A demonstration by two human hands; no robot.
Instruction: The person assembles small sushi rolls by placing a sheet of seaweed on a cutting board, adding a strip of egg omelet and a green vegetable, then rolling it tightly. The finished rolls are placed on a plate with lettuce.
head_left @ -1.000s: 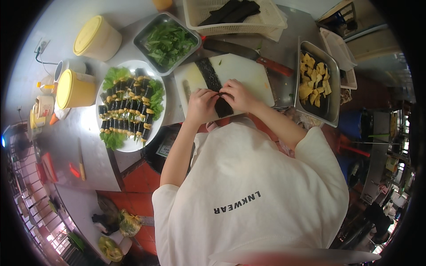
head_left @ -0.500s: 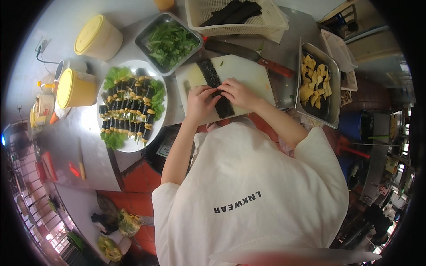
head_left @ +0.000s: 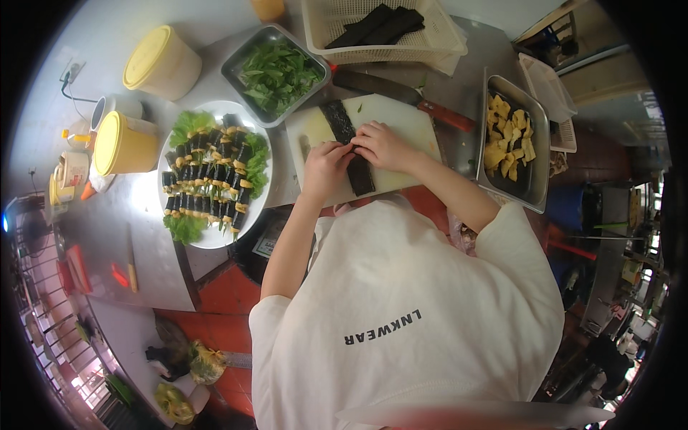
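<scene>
A long black strip of nori seaweed (head_left: 360,177) lies across the white cutting board (head_left: 405,118), running from its far edge to its near edge. Over the middle of the strip, my left hand (head_left: 326,168) and my right hand (head_left: 383,146) meet with fingertips pinched together. Whatever is between the fingers is too small and hidden to make out. At the left, a white plate (head_left: 266,179) holds rows of black rolls tied with yellowish bands, on green lettuce (head_left: 188,127). Behind the board stands a metal tray (head_left: 228,68) of green leaves (head_left: 279,75).
A large knife with a red handle (head_left: 446,116) lies behind the board. Farther back, a cream basket (head_left: 430,50) holds more black strips (head_left: 387,27). At right, a metal tray (head_left: 539,190) contains yellowish pieces (head_left: 510,136). Two yellow-lidded tubs (head_left: 132,147) stand at left.
Both hands stay pinched over the seaweed, with only small finger movements. The whole view has shifted slightly, so the things on the table appear a little lower.
</scene>
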